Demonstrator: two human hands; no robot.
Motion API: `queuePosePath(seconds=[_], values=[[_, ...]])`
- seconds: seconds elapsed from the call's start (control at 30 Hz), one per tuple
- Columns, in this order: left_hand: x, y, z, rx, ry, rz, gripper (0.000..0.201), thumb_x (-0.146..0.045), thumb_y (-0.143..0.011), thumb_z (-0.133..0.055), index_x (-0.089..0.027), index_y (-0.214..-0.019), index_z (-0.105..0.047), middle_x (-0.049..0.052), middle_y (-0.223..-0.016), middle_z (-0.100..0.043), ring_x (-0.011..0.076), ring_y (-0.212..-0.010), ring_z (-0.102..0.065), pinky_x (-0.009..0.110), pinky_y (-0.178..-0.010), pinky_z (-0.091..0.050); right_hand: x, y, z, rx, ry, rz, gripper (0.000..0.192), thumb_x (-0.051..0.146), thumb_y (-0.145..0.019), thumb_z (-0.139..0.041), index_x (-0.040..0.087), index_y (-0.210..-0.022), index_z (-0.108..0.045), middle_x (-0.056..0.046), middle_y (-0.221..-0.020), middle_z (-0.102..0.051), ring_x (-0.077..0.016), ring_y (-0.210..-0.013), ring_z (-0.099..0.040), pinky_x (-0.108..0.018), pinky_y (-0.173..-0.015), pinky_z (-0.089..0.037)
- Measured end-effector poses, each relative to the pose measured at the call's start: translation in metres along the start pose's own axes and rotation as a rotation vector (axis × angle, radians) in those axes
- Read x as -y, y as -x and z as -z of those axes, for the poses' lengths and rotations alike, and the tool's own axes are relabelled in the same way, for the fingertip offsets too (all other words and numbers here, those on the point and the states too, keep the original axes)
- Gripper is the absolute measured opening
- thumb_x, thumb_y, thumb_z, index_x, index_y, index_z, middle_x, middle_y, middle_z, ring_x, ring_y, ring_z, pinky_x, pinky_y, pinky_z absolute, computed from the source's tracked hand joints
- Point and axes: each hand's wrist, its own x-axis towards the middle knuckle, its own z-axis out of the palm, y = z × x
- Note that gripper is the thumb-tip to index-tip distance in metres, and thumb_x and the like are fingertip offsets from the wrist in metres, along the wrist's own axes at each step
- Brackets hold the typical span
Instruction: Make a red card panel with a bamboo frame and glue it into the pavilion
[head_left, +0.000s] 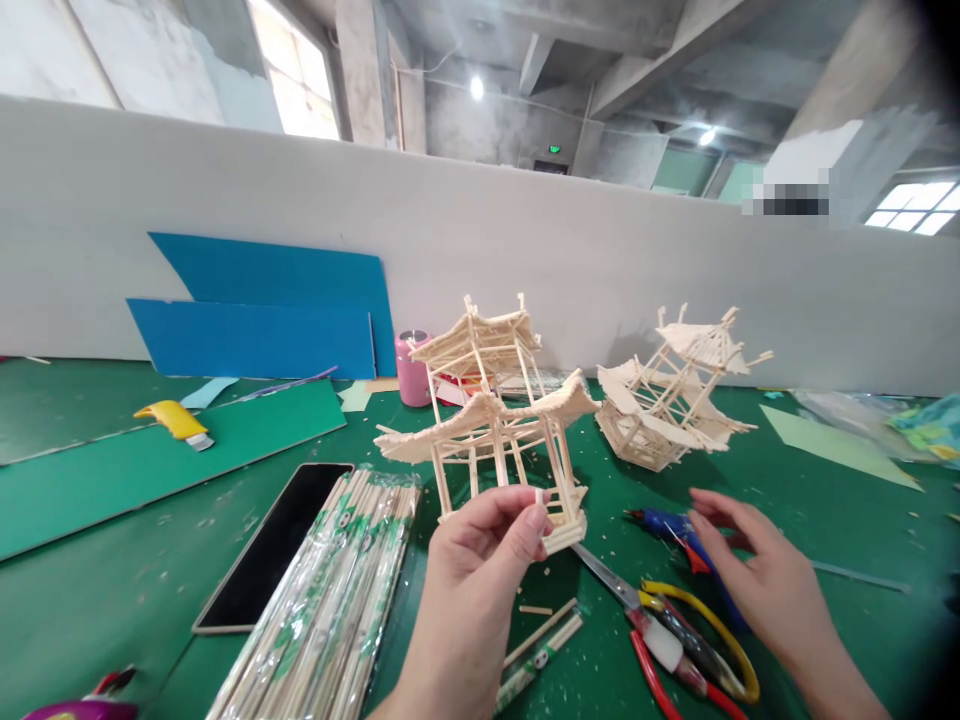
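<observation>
My left hand (pixel 487 545) pinches a short piece of pale stick (pixel 539 497) between thumb and index finger. Right behind it stands a two-tiered pavilion model (pixel 495 420) built of wooden sticks, its base partly covered by the hand. Over a blue hot glue gun (pixel 664 522) on the table is my right hand (pixel 757 570), thumb and fingers apart; whether it touches the gun I cannot tell. Between the hands lie scissors (pixel 611 580) and pliers with red handles (pixel 652 670). Cut sticks (pixel 547 650) rest beside them.
A second stick pavilion (pixel 667 400) leans at the back right. Packaged chopsticks (pixel 337 590) overlap a phone (pixel 277 550) on the left. A yellow utility knife (pixel 176 422) lies on a green board (pixel 247 440). Blue boards (pixel 255 335) and a pink can-shaped object (pixel 412 370) stand behind.
</observation>
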Motion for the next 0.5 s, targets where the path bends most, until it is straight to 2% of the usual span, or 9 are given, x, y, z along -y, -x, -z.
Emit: queuePosePath(seconds=[0.13, 0.23, 0.33, 0.5], values=[[-0.001, 0.002, -0.002, -0.008, -0.017, 0.001, 0.008, -0.022, -0.069, -0.068, -0.015, -0.073, -0.068, 0.0, -0.066, -0.061, 0.0089, -0.062, -0.05, 0.019, -0.061, -0.04, 0.091, -0.001, 0.001, 0.148, -0.335, 0.281, 0.016, 0.028, -0.081, -0.054, 0.025, -0.096, -0.06, -0.002, -0.094, -0.061, -0.0164, -0.082, -0.058, -0.024, -0.067, -0.048], [-0.003, 0.003, -0.004, 0.014, 0.006, -0.002, 0.004, -0.018, -0.066, -0.069, -0.015, -0.069, -0.068, 0.001, -0.068, -0.063, 0.011, -0.066, -0.054, 0.021, -0.065, -0.042, 0.137, -0.003, -0.005, 0.311, -0.577, 0.402, 0.017, 0.022, -0.082, -0.054, 0.026, -0.097, -0.06, -0.002, -0.091, -0.06, -0.016, -0.081, -0.057, -0.025, -0.067, -0.048], [-0.005, 0.001, -0.003, 0.036, 0.027, -0.01, 0.005, -0.018, -0.066, -0.069, -0.015, -0.07, -0.069, 0.003, -0.072, -0.066, 0.0141, -0.072, -0.057, 0.024, -0.069, -0.044, 0.156, -0.007, -0.014, 0.4, -0.71, 0.425, 0.012, 0.022, -0.081, -0.056, 0.025, -0.091, -0.062, -0.001, -0.085, -0.059, -0.015, -0.078, -0.057, -0.026, -0.066, -0.048], [-0.004, -0.003, -0.001, -0.007, 0.014, -0.008, 0.008, -0.018, -0.065, -0.07, -0.015, -0.073, -0.07, 0.003, -0.072, -0.067, 0.013, -0.07, -0.057, 0.022, -0.067, -0.045, 0.155, -0.015, -0.026, 0.366, -0.812, 0.359, 0.005, 0.022, -0.079, -0.058, 0.022, -0.079, -0.063, -0.001, -0.077, -0.059, -0.014, -0.074, -0.057, -0.024, -0.062, -0.049]])
